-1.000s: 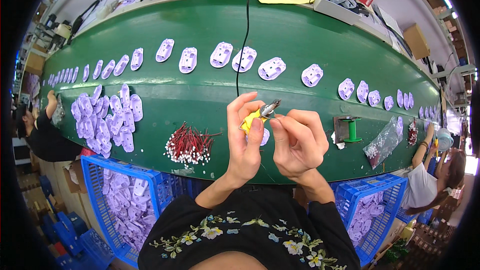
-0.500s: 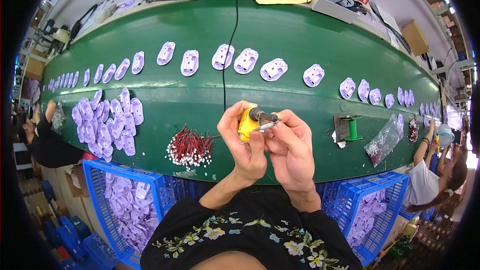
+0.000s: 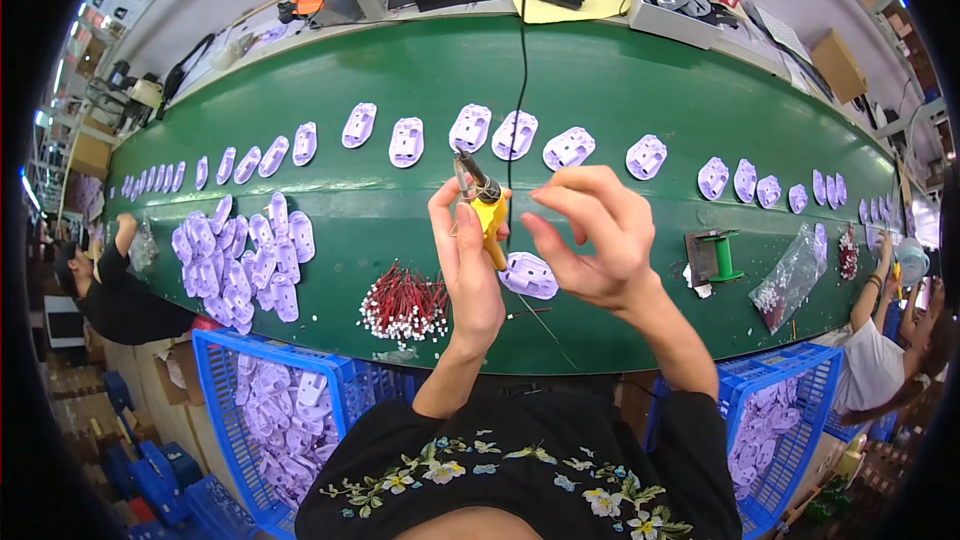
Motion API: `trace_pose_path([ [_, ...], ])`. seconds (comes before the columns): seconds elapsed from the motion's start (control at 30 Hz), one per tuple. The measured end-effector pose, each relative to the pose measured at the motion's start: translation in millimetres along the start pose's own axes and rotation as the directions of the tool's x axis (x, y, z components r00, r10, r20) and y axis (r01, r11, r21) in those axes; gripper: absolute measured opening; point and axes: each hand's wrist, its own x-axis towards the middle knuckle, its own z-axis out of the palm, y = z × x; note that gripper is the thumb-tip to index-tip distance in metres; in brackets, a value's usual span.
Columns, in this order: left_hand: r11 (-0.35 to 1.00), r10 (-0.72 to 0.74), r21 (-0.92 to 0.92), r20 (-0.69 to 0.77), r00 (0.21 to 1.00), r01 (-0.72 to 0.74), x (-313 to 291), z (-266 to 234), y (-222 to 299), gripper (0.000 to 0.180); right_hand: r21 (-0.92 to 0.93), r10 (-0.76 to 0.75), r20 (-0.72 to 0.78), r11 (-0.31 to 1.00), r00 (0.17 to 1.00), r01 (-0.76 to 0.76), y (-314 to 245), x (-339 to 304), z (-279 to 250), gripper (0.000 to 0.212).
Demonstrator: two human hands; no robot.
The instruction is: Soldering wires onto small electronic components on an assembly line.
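Note:
My left hand (image 3: 468,275) holds a yellow-handled soldering iron (image 3: 488,212) upright, its dark barrel and tip pointing up and away from me. A thin metal tube sits alongside the barrel. To the right of the iron, my right hand (image 3: 603,235) hovers with thumb and fingers bent but apart, and nothing shows between them. Below the hands, a lavender plastic shell (image 3: 529,276) lies on the green table, partly hidden by them. A thin solder wire (image 3: 550,328) trails near that shell. A pile of red wires with white connectors (image 3: 405,302) lies left of my left hand.
Lavender shells (image 3: 570,148) line the green belt (image 3: 400,60), with a heap of them (image 3: 245,255) at left. A green spool (image 3: 720,254) and a clear bag (image 3: 790,280) lie right. Blue crates (image 3: 215,360) flank me. Co-workers sit at both sides. A black cable (image 3: 522,50) crosses the belt.
My right hand has come away from the soldering iron and moved right, its fingers parting. My left hand has turned the iron so its tip points up. The whole view has shifted slightly.

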Motion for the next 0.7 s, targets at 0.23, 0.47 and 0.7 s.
trace_pose_path([
  [0.23, 0.987, -0.08, -0.137, 0.008, 0.997, 0.081, -4, 1, 9, 0.039, -0.072, -0.049, 0.096, 0.996, 0.994, 0.056, 0, 8, 7, 0.028],
  [0.47, 0.986, -0.096, -0.143, -0.024, 0.995, 0.091, -4, 1, 7, 0.04, -0.131, -0.052, 0.083, 0.989, 0.995, 0.063, -8, 10, 14, 0.014],
  [0.7, 0.989, -0.074, -0.126, 0.073, 0.995, 0.082, -2, -6, 3, 0.044, -0.162, -0.083, 0.067, 0.982, 0.994, 0.093, -6, 9, 16, 0.014],
])
